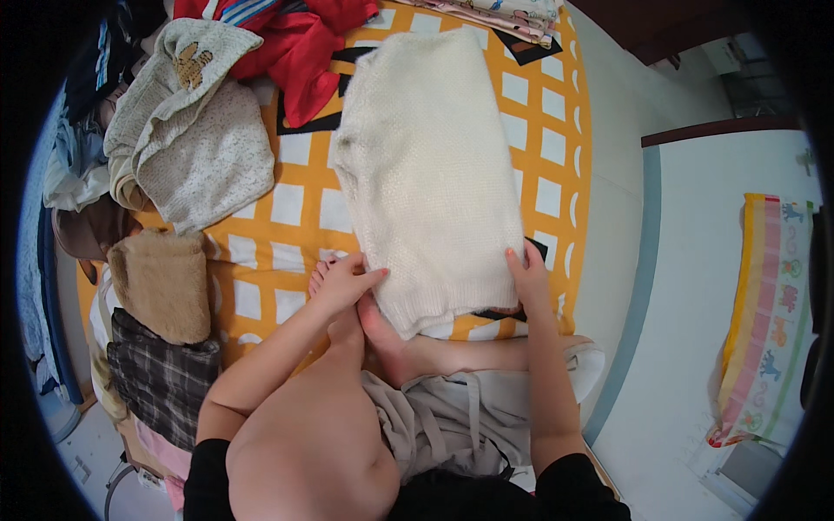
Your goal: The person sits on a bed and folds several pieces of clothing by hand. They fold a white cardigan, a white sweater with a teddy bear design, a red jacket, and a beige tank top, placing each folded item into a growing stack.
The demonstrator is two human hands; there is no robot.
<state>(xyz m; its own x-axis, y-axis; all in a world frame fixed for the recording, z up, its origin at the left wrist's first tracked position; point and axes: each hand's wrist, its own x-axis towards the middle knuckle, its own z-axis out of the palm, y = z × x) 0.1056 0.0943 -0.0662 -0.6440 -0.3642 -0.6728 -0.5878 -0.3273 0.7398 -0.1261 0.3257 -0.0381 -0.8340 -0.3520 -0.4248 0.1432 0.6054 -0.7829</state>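
A cream-white knitted sweater (430, 165) lies spread on the orange-and-white checked bedspread in front of me, folded into a long block with its ribbed hem toward me. My left hand (346, 282) is closed on the sweater's left edge near the hem, thumb on top. At the right edge, a little above the hem, my right hand (528, 276) grips the knit between its thumb and the fingers, which are partly hidden. My bare foot and bent legs are just below the hem.
The bedspread (295, 204) carries a speckled grey knit sweater (208, 143) and red clothing (300, 65) at the far left. Nearer on the left lie a folded brown fuzzy garment (161, 282) and dark plaid cloth (165, 369). Folded printed fabric (521, 17) sits at the far edge.
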